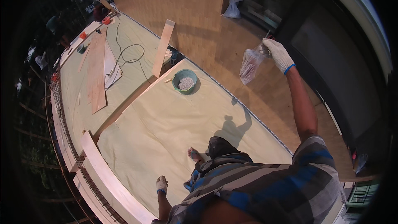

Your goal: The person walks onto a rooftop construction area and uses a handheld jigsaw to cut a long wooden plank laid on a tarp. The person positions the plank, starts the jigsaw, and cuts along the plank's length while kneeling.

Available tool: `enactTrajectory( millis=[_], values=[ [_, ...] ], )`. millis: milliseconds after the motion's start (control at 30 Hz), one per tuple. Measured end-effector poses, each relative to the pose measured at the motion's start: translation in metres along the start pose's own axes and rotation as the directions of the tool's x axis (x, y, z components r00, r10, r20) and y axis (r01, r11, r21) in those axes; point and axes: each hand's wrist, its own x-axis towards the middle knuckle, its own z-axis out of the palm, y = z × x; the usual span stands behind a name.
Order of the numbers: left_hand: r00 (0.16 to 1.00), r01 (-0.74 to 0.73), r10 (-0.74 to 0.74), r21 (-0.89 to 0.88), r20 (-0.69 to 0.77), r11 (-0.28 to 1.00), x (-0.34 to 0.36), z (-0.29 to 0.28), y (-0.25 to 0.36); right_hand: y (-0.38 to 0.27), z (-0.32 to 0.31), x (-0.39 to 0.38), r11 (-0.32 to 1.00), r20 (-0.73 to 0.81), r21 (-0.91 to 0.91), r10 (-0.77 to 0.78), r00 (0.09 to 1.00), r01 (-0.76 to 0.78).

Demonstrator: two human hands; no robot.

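Note:
My right hand (277, 54), in a white work glove, is raised out to the right and grips the top of a clear plastic bag (250, 65) holding thin dark pieces. The bag hangs over the brown tiled floor. My left hand (161, 184), also gloved, hangs low by my side near the bottom edge, fingers curled with nothing seen in it. A bare foot (194, 154) stands on the pale sheet covering (166, 120). A green bowl (185, 81) with pale grey contents sits on that sheet ahead of me.
A wooden plank (162, 48) leans upright past the bowl. Long plywood boards (97, 72) and a black cable (124, 56) lie on the far sheet. Wooden edge forms (105, 174) run along the left rim. A white bag (232, 7) hangs by the brick wall. A person (99, 11) crouches far off.

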Motion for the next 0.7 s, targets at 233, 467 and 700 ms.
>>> enactTrajectory(
  millis=[233, 467, 700],
  values=[
    [0.995, -0.089, 0.09, 0.047, -0.034, 0.995, 0.039, -0.004, 0.088, -0.046, -0.021, 0.1, 0.998, -0.146, 0.055, -0.018, 0.989, 0.027],
    [0.985, 0.164, -0.158, 0.086, -0.072, 0.983, 0.024, 0.053, 0.085, -0.036, -0.045, 0.207, 0.996, -0.22, 0.062, -0.055, 0.974, 0.07],
    [0.994, 0.106, -0.113, 0.327, 0.004, 0.939, 0.035, 0.104, 0.092, -0.01, -0.068, 0.289, 0.994, -0.287, -0.038, -0.113, 0.951, 0.106]
  ],
)
